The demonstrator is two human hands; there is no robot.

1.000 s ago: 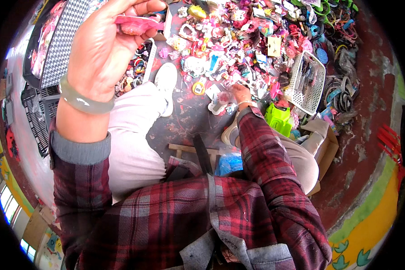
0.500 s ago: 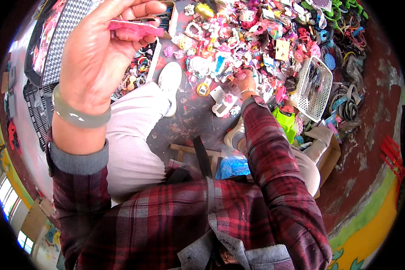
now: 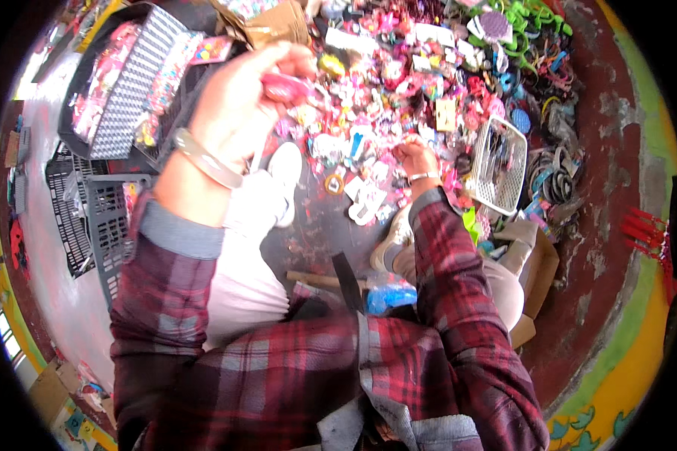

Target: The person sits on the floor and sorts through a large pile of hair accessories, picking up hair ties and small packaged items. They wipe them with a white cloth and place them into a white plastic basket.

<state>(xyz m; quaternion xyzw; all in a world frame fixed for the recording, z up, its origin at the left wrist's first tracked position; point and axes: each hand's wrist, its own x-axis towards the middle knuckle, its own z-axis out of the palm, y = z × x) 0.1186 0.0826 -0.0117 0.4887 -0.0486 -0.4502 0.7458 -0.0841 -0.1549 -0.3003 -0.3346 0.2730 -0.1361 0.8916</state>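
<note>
My left hand [image 3: 229, 105] is raised at upper left, blurred, with a bangle on its wrist. Its fingers are closed round a small pink piece [image 3: 287, 88], perhaps a hair ornament; its exact kind is unclear. Lower and to the right, my right hand [image 3: 418, 159] is at the near edge of a big heap of small hair accessories [image 3: 399, 75]. Its fingers are curled together, and what they hold, if anything, cannot be made out. White card pieces [image 3: 367, 199] and a round gold-brown item [image 3: 333, 183] lie on the floor left of that hand.
A white perforated basket [image 3: 520, 161] stands right of the heap, beside dark headbands [image 3: 557, 180]. Grey plastic crates [image 3: 107, 225] and a tray with packets [image 3: 154, 83] are on the left. Near my legs are a blue plastic-wrapped bundle [image 3: 390, 299] and an open cardboard box [image 3: 541, 278].
My view has shifted leftward, bringing more of the crates and tray into sight. The left hand, still on the pink piece, now appears farther right and lower. The right hand remains by the heap, fingers curled.
</note>
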